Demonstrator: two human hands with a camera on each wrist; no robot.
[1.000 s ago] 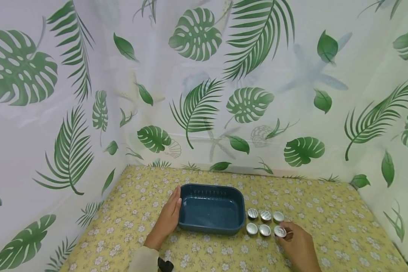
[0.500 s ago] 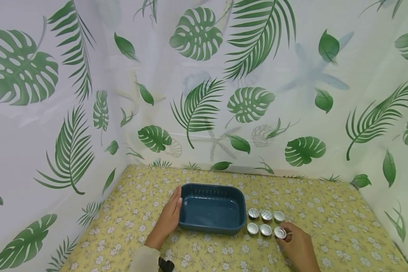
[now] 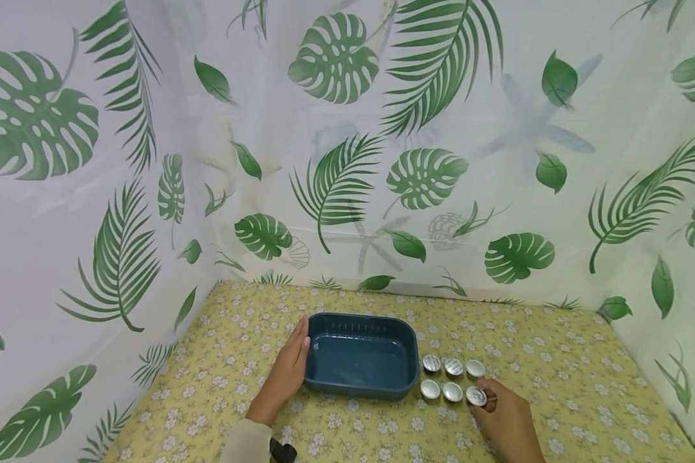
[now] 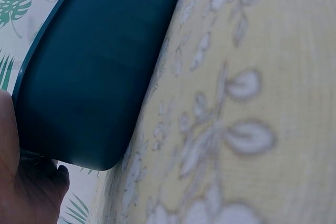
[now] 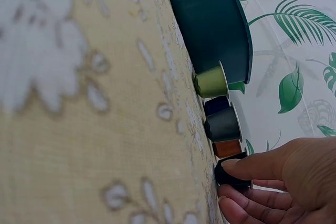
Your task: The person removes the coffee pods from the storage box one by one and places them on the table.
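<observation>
A dark blue plastic basin (image 3: 356,390) sits on the table. My left hand (image 3: 286,370) rests along its left end with the fingers straight against the outer wall. To the basin's right, several coffee capsules stand lid up in two short rows. My right hand (image 3: 508,418) pinches the front right one, a black coffee capsule (image 5: 234,182) with a silver lid, between thumb and fingers. The right wrist view shows a green capsule (image 5: 211,82), a dark grey capsule (image 5: 223,124), a navy capsule (image 5: 216,106) and an orange-brown capsule (image 5: 227,148) beyond it.
A yellow floral cloth (image 3: 353,431) covers the table. White curtains (image 3: 347,193) printed with green leaves hang behind and on both sides. The basin's right end stands close to the nearest capsules. A black strap (image 3: 282,451) shows by the left sleeve (image 3: 246,444).
</observation>
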